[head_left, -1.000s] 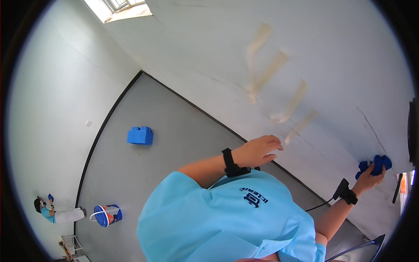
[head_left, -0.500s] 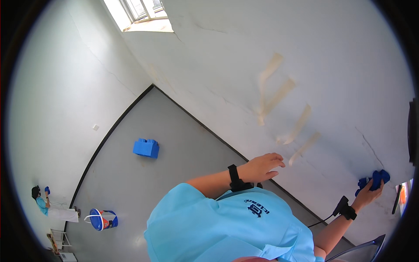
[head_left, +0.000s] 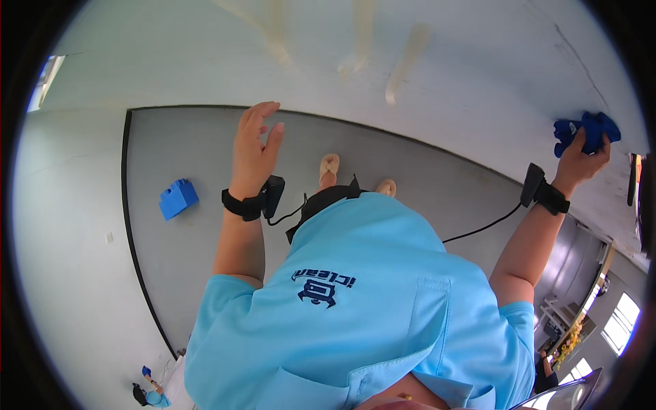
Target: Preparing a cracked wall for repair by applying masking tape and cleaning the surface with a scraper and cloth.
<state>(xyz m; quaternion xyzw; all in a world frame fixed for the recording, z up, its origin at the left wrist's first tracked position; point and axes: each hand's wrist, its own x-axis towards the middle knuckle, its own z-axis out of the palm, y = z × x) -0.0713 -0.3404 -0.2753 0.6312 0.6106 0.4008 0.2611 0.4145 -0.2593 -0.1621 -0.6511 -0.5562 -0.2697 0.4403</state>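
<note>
My right hand (head_left: pixel 581 164) is closed on a bunched dark blue cloth (head_left: pixel 593 130), held against the white wall (head_left: pixel 471 82) at the right. A thin crack (head_left: pixel 577 58) runs down the wall close to the cloth. My left hand (head_left: pixel 254 152) is raised with nothing in it, fingers slightly bent and thumb apart, near the wall's foot. Pale tan strips (head_left: pixel 406 61) mark the wall ahead. Both wrists wear black straps with small dark devices, and a cable leads from each.
A blue brick-shaped block (head_left: pixel 179 199) lies on the grey floor (head_left: pixel 205 260) to the left. At the lower left, a person (head_left: pixel 156 396) in light blue raises a blue item. Far right, windows (head_left: pixel 620 324) and yellow flowers (head_left: pixel 567 345) appear.
My view has swung round toward the right, bringing my feet and the room at right into sight. My left arm is now more upright. The cloth stays in my right hand on the wall.
</note>
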